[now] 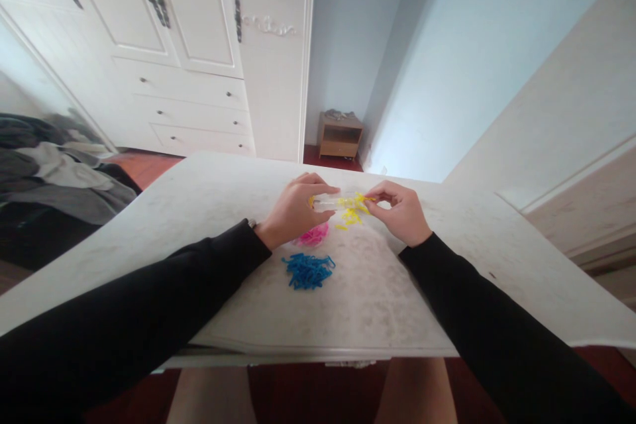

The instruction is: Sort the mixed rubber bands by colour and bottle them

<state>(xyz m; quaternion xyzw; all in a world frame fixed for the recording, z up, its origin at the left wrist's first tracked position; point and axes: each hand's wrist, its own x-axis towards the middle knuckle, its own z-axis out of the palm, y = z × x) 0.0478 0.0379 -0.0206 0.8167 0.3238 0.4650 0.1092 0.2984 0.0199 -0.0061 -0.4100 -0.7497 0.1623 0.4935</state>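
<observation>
My left hand (298,209) is wrapped round a small clear container (328,203), which lies on its side with its far end toward the right. Yellow strip-like pieces (352,216) show inside it and spill in a loose heap by its right end. At that end my right hand (400,212) pinches some of the yellow pieces between thumb and fingertips. Partly behind my left hand is a pile of pink pieces (314,235). Closer to me lies a heap of similar blue pieces (308,271). What exactly the pieces are is too small to tell.
Everything rests on a white, smudged table (368,311), its near edge just above my legs. Beyond it stand a white wardrobe (199,26) and a small wooden nightstand (340,136). Dark and grey clothes (64,179) are heaped at the left.
</observation>
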